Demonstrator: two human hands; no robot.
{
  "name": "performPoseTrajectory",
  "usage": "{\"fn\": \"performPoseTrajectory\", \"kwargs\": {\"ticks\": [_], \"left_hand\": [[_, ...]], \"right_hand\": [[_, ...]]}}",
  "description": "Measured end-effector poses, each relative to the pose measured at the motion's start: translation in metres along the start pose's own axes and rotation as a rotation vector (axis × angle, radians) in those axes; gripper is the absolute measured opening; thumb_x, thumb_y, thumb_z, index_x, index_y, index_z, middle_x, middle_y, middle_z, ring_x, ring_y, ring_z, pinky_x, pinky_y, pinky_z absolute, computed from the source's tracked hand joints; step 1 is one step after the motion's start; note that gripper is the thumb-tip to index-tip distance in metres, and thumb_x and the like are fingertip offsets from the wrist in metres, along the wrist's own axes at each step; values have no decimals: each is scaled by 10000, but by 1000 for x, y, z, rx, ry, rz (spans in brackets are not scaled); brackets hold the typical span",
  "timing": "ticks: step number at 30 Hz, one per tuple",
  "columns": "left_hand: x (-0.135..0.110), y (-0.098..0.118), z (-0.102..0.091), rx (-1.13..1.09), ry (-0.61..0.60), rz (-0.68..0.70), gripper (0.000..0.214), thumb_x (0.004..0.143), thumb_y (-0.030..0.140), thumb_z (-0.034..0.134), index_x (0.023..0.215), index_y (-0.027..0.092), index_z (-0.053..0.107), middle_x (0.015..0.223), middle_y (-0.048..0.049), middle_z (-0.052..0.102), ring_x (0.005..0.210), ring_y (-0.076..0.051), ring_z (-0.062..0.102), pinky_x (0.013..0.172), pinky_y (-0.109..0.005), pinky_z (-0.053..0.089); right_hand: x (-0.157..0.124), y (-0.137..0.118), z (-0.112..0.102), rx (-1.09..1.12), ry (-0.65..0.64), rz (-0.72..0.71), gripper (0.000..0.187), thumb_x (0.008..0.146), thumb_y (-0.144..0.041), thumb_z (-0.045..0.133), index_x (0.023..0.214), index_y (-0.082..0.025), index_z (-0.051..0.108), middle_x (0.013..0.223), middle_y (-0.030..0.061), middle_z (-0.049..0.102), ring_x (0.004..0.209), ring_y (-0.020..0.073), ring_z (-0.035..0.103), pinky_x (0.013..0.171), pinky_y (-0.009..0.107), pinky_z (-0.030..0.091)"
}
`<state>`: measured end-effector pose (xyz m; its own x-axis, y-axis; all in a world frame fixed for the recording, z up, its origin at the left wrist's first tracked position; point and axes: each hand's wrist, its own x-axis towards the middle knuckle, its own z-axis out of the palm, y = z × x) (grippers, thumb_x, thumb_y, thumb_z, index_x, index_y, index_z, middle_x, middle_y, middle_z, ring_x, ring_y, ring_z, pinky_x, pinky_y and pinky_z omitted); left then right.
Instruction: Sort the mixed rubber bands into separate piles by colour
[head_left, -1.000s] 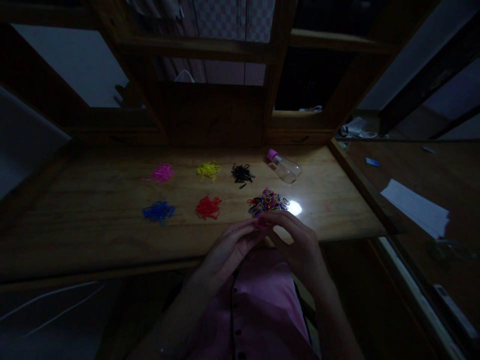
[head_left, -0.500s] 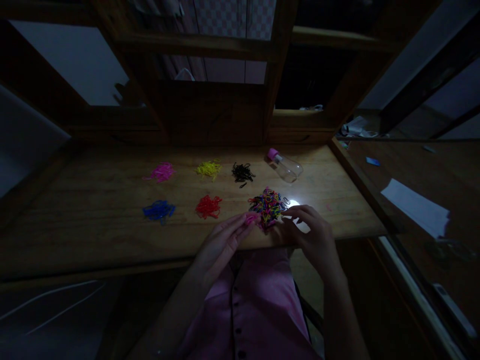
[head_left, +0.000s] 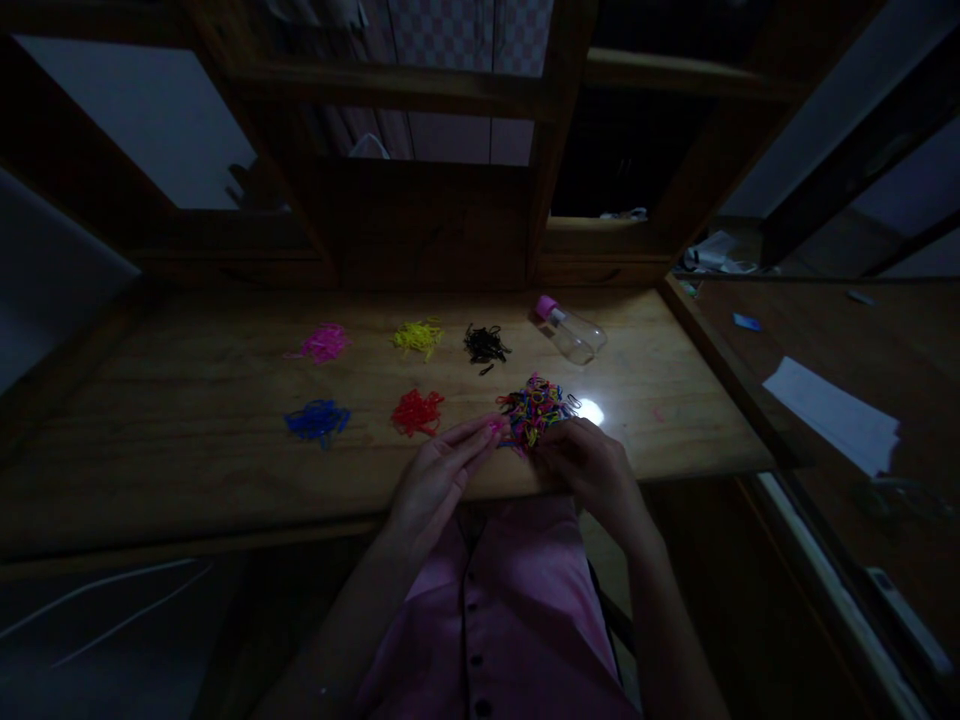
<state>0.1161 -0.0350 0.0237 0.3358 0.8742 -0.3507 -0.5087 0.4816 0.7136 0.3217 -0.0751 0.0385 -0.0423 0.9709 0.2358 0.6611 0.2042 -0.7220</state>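
A mixed heap of small colourful rubber bands lies near the table's front edge. My left hand is just left of it, fingers pressed together on some pink rubber bands at the fingertips. At the heap's near right side, my right hand has its fingers curled down and closed against the bands; what they pinch is hidden. Sorted heaps stand left of and behind the mixed one: red bands, blue bands, pink bands, yellow bands and black bands.
A clear bottle with a pink cap lies on its side at the back right of the wooden table. Wooden shelving rises behind. To the right, white paper rests on another surface.
My right hand has moved left and down into the near side of the mixed heap, its fingers closing. My left hand has shifted slightly left, still holding pink bands.
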Motion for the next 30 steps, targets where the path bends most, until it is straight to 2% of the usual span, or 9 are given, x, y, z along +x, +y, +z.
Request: {"fn": "performPoseTrajectory", "kwargs": {"ticks": [6,11,17,23,27,30], "left_hand": [[-1,-1,2,29,3,29,272,790,155,715,1058,107,712,1139,-119,704,1106,-191,638,1071,-295,440],[-3,-1,5,39,6,65,263,803,164,702,1061,111,715,1160,-118,694,1138,-206,620,1085,-306,429],[-5,0,7,16,1,84,245,816,161,680,1051,102,715,1141,-125,701,1133,-217,624,1089,-331,427],[-6,1,8,1,14,102,220,808,134,667,1017,95,721,1134,-127,703,1135,-222,623,1088,-336,428],[-6,-1,3,-83,12,106,204,826,118,606,990,74,719,1170,-147,683,1190,-247,585,1100,-357,415],[-8,1,3,-173,8,15,243,853,100,524,1010,63,704,1219,-158,654,1221,-242,560,1110,-352,405]], "right_hand": [[-3,-10,-4,76,94,51,62,871,-173,588,907,-201,629,840,20,634,722,154,560,662,253,438],[-5,-23,12,69,39,36,74,858,-165,604,904,-203,649,851,19,649,773,159,589,696,252,443],[-7,-32,39,-168,82,198,84,832,-120,596,838,-191,640,810,27,634,722,165,584,641,253,405],[-3,-46,45,-515,16,183,192,819,-38,503,917,-174,596,872,70,642,713,201,576,593,291,345],[1,-43,43,-407,37,146,173,783,-35,526,880,-166,586,809,52,635,706,194,581,604,284,374],[4,-43,39,-213,108,132,151,761,-61,572,858,-175,596,790,25,641,686,162,586,620,258,417]]}}
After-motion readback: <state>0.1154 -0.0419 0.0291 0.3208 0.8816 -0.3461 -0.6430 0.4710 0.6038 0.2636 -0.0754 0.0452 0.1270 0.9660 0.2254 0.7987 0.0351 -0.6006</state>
